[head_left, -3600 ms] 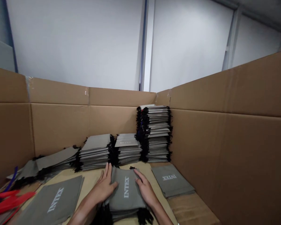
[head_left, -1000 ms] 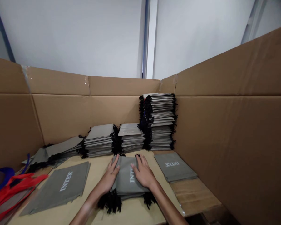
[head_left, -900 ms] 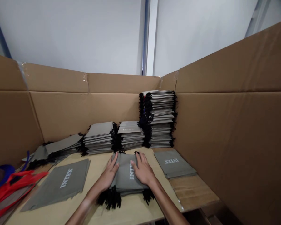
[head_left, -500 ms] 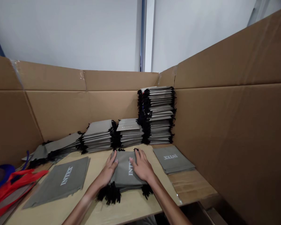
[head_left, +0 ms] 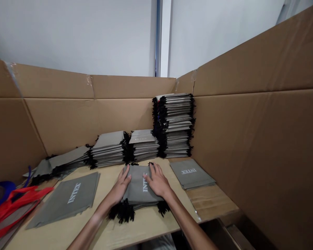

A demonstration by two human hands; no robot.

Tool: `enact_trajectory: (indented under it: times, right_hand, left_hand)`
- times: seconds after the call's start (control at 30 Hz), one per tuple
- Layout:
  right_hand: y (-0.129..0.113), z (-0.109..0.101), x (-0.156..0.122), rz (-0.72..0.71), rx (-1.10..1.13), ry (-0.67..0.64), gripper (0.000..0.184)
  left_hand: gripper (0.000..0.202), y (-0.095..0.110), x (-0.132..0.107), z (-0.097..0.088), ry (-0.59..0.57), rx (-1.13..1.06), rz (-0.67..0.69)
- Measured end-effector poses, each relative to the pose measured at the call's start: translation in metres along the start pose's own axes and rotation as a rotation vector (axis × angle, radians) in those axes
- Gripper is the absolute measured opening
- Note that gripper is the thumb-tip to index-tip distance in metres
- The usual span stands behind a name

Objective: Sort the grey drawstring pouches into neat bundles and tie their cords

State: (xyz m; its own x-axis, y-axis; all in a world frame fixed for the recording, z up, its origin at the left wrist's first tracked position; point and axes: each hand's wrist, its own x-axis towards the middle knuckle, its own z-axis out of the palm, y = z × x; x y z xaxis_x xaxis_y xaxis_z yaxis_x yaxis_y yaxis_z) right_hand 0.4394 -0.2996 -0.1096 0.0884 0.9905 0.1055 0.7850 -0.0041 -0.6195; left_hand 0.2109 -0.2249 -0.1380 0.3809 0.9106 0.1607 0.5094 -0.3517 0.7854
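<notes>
Both hands lie on a grey pile at the middle of the table's near part.

The left hand [head_left: 120, 187] rests along the left edge of the pile [head_left: 135, 191], the right hand [head_left: 158, 181] over its right side, thumb at the white INTEX print; each grip is unclosed, fingers stretched out, thumb apart. Black fringe [head_left: 123, 211] sticks out at the near edge. On the table [head_left: 143, 231], a left bag [head_left: 65, 203] and a right bag [head_left: 192, 175], both marked INTEX, lie flat, apart from the pile. Behind stand a low stack [head_left: 108, 152], a middle stack [head_left: 146, 150] and, in the corner, a tall stack [head_left: 178, 142]; a slumped row [head_left: 70, 157] leans at far left. Nearer on that side lies a red strap [head_left: 18, 201] beside a blue ring [head_left: 9, 189]. Cardboard walls [head_left: 250, 139] enclose it all.
</notes>
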Motion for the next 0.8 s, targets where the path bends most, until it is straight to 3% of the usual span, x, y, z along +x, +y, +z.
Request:
enact_trajectory:
  times: [0.33, 0.6, 0.8]
  right_hand:
    - [0.000, -0.001, -0.001, -0.006, -0.014, 0.000, 0.080]
    - [-0.001, 0.002, 0.001, -0.016, -0.041, -0.005, 0.081]
    - [-0.001, 0.003, 0.001, -0.020, -0.041, -0.016, 0.079]
  left_hand:
    - [0.080, 0.009, 0.002, -0.005, -0.029, 0.169, 0.007]
    - [0.082, 0.046, 0.009, -0.025, -0.057, 0.467, 0.028]
    - [0.075, 0.092, 0.004, 0.004, -0.062, 0.636, 0.162]
